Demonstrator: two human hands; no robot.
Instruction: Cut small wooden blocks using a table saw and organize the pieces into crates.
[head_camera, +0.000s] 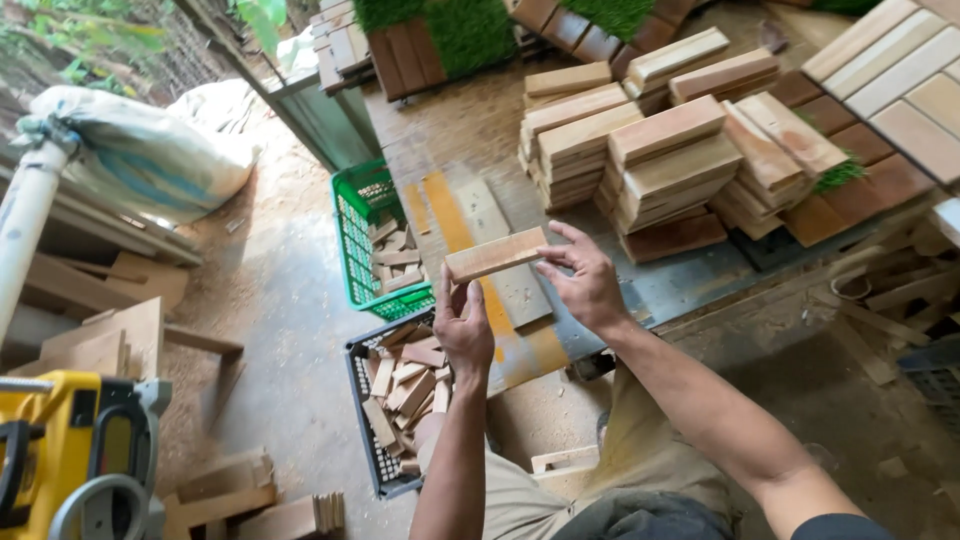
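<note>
Sawdust covers the workshop floor (280, 330) below me and much of the worktop (690, 285) ahead. Nearest, my own knees show at the lower edge, trousers dusted pale. Above them, I hold a short wooden block (496, 254) level between both hands: my left hand (463, 330) is closed on its left end from beneath, thumb and fingers pinching it; my right hand (588, 283) grips the right end, fingers curled over the top edge. The block is raised clear of the worktop, touching nothing else. Just below my left hand stands a dark crate (372, 440) on the floor, holding a loose heap of small offcuts. Beside it, farther out, a green crate (356, 235) holds fewer pieces of the same sort. At lower left sits a yellow power tool (60, 450), idle, with scrap boards about it. On the worktop beyond the block, stacked blocks (640, 150) of like size stand in several orderly piles. Judged from this, a good share is already stacked and some rejected; the piece in hand is under examination, not yet placed either way. Farther back lie slatted deck tiles (900, 80), patches of green turf (470, 35), and a filled sack (140, 150) at far left.
</note>
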